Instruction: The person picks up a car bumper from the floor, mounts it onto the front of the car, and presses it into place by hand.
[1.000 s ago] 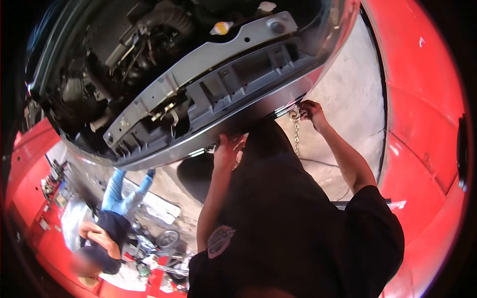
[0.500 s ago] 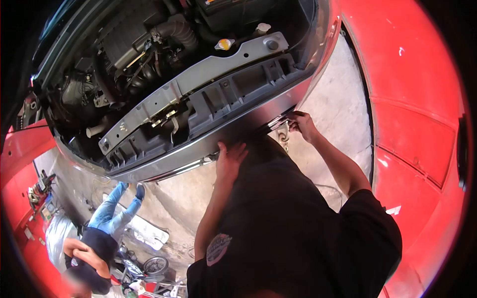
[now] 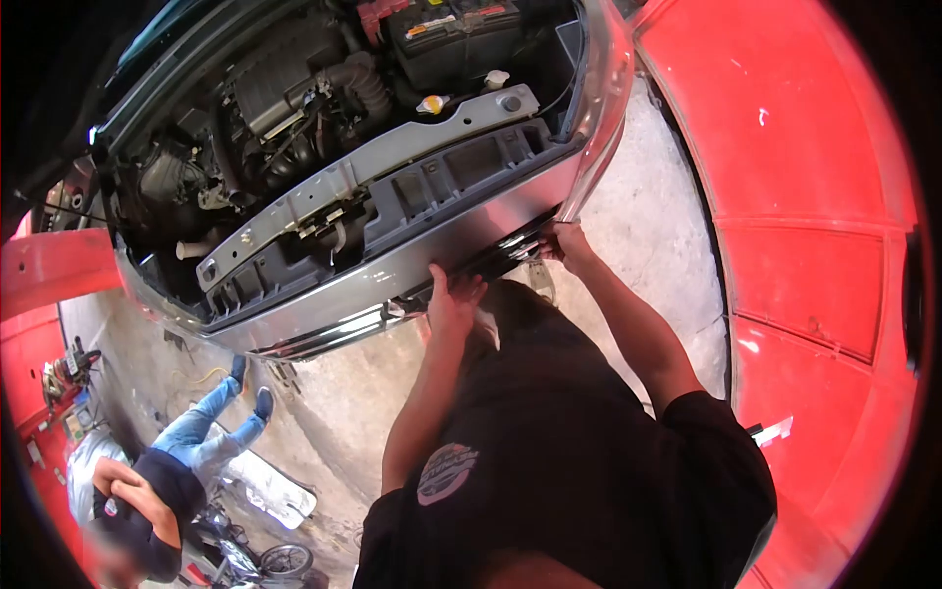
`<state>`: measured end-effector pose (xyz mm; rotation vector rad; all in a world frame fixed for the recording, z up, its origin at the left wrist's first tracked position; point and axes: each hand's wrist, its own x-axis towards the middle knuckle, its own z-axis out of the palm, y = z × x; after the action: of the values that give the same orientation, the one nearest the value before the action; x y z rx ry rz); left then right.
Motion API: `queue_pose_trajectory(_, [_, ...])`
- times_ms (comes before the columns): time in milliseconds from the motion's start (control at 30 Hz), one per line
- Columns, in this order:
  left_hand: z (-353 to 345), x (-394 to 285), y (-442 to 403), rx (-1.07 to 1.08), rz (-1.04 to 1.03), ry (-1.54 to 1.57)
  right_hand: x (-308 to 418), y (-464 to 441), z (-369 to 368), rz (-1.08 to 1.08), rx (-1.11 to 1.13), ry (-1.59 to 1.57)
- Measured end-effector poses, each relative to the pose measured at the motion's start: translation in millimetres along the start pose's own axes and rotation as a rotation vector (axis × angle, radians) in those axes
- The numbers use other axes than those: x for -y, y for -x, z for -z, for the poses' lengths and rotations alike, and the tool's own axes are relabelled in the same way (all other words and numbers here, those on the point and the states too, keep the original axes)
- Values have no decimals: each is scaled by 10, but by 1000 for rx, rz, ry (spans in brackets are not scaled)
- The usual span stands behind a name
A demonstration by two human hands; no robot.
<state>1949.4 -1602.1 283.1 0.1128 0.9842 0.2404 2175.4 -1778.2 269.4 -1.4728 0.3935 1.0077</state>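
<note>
A silver car's front bumper (image 3: 471, 228) curves across the view, with a dark grille with chrome bars (image 3: 353, 326) along its lower front. My left hand (image 3: 453, 302) lies against the middle of the grille, thumb raised to the bumper and fingers spread out. Toward the grille's right end, my right hand (image 3: 566, 245) has its fingers closed on the grille's edge; the fingertips are partly hidden. Above the bumper, the grey radiator support (image 3: 343, 177) spans the front of the engine bay.
The engine bay is exposed, with a battery (image 3: 456, 44) and a yellow-labelled cap (image 3: 432, 104). Red panels (image 3: 805, 196) stand at right. Another person (image 3: 167, 476) stands at lower left with arms folded, near a motorcycle (image 3: 285, 560). Concrete floor (image 3: 667, 196) lies below.
The view has shifted, so the car sits slightly left and more of the battery shows. Both hands stay at the grille, and its chrome bars are more visible between them.
</note>
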Motion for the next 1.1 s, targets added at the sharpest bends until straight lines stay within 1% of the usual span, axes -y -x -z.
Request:
queue_pose_trajectory(100, [-21,78,17,180,21,-50,-17,-15,-32,-47,-5,-81])
queue_pose_trajectory(200, [-214,207,-56,211,0,65,-37,-67,-1,-97,-64,-116])
queue_pose_trajectory(300, [-704,225,65,-95,-108,87,94,33,-28,-159,-80,-106])
queue_pose_trajectory(333, [-691,261,30,-126,-112,124,134,74,-36,-182,-76,-105])
queue_pose_trajectory(367, [-654,286,-31,-155,-118,157,57,6,14,-190,-72,-182])
queue_pose_trajectory(567, [-817,351,-50,-289,-167,187,151,-65,287,-141,211,-56])
queue_pose_trajectory(700, [-912,366,-60,-404,-191,216,306,16,304,-175,257,-49])
queue_pose_trajectory(767, [-995,379,-40,-408,-224,191,268,-72,379,-178,313,-19])
queue_pose_trajectory(867, [-1071,396,-14,-419,-254,164,550,97,377,-138,386,99])
queue_pose_trajectory(967, [-1116,371,42,-402,-267,131,1024,236,381,-90,444,423])
queue_pose_trajectory(1067, [-1114,411,9,-403,-269,124,1108,118,490,-119,496,602])
queue_pose_trajectory(1100, [-1095,407,-6,-410,-270,113,1166,153,448,15,520,673])
